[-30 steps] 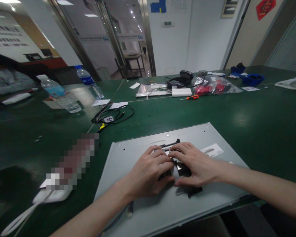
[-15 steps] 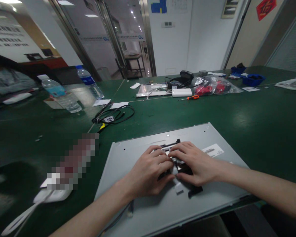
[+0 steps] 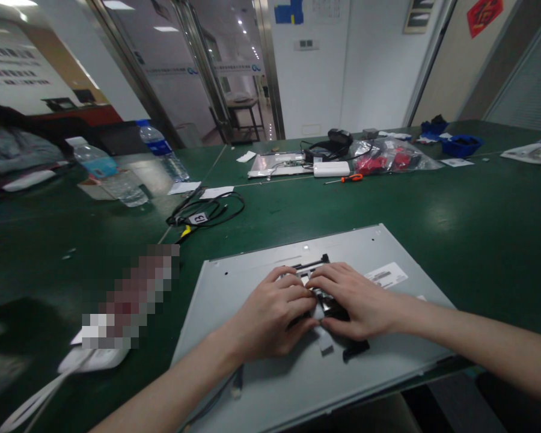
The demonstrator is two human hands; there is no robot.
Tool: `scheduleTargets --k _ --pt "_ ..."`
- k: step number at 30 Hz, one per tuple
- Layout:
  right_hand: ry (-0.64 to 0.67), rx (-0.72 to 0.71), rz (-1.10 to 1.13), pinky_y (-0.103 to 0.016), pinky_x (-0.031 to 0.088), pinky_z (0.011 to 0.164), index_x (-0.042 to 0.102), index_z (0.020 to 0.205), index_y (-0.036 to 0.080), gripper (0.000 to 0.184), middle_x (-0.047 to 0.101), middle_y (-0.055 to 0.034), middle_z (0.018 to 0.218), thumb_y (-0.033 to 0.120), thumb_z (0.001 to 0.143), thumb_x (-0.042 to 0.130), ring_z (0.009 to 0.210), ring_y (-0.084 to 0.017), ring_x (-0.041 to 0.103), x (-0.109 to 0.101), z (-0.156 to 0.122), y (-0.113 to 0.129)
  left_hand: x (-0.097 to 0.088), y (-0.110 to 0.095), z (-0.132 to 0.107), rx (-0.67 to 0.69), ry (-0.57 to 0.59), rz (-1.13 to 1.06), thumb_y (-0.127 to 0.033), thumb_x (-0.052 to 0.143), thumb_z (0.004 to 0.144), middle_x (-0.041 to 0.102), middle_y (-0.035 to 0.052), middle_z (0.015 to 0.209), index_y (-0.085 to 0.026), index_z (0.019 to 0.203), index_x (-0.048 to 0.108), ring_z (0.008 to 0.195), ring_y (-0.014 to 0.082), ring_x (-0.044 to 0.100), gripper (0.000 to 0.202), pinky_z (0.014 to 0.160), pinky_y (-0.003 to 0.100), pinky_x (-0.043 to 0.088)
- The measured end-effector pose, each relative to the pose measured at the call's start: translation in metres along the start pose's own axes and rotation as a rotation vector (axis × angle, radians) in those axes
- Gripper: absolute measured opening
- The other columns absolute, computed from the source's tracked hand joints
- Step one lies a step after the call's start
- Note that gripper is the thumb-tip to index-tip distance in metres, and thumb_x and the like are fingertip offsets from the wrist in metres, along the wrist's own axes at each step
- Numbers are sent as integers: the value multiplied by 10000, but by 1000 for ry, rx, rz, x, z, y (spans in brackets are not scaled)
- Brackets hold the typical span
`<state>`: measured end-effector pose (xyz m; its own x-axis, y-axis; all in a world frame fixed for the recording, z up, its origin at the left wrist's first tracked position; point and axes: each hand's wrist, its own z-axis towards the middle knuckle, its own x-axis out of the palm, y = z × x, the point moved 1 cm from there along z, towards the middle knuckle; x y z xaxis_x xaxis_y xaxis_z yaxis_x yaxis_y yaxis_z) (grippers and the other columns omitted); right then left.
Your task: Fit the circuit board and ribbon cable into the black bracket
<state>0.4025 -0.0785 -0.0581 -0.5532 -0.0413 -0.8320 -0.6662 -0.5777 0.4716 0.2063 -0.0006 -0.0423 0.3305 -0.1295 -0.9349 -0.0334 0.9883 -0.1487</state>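
Observation:
A flat grey metal panel (image 3: 297, 391) lies on the table in front of me. Over its middle, my left hand (image 3: 275, 310) and my right hand (image 3: 358, 304) meet with bent fingers around a black-and-silver part (image 3: 328, 302). The fingertips press close together on it, and most of the part is hidden beneath them. A black end piece (image 3: 355, 350) sticks out below my right hand, beside a small pale tab (image 3: 324, 343). A black bar (image 3: 318, 261) shows just beyond the fingers. Right of these, a white label (image 3: 388, 275) is stuck to the panel.
Left of the panel are a white cord (image 3: 36, 400), coiled black cables (image 3: 207, 213) and water bottles (image 3: 162, 150). Farther back lie an orange screwdriver (image 3: 349, 178), a white box (image 3: 331, 169) and a clear bag with red items (image 3: 392, 157). Another person's sleeve (image 3: 22, 144) is at left.
Both hands stay at the same spot on the panel, with only a slight shift of the right hand's fingers. The whole view has moved a few pixels.

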Motion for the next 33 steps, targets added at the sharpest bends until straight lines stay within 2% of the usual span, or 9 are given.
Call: scheduleTargets --k 11,17,25,29,33 --pt "5 -3 6 -430 378 1044 497 1292 153 541 549 -130 1242 318 811 681 1176 -267 475 -2 0 -1 0 -1 0 -7 -22 9 -258 590 904 743 17 910 -203 960 674 936 201 641 115 984 407 393" --pt "19 2 14 -448 376 1052 498 1284 157 570 544 -135 1252 382 805 709 1187 -276 470 -4 1 1 1 0 -1 -19 4 10 -276 587 912 738 23 935 -205 981 681 957 207 636 136 995 422 388" --pt "38 -6 24 -478 370 1050 459 1347 171 701 532 -141 1295 470 783 750 1204 -295 462 -5 0 -1 -1 0 -1 -41 -7 47 -302 596 905 726 39 900 -204 923 695 920 214 640 140 958 430 412" --pt "46 3 15 -485 383 1035 464 1344 177 643 535 -144 1296 513 846 693 1201 -301 465 -5 0 -1 -1 -1 0 -40 -20 49 -302 577 921 723 40 897 -208 914 695 899 207 639 152 953 425 416" --pt "43 8 -7 -468 388 1035 474 1334 168 527 544 -145 1286 440 912 634 1203 -292 470 -5 0 1 1 0 -1 -49 -19 50 -296 554 936 721 37 900 -209 914 697 895 206 640 168 954 426 413"
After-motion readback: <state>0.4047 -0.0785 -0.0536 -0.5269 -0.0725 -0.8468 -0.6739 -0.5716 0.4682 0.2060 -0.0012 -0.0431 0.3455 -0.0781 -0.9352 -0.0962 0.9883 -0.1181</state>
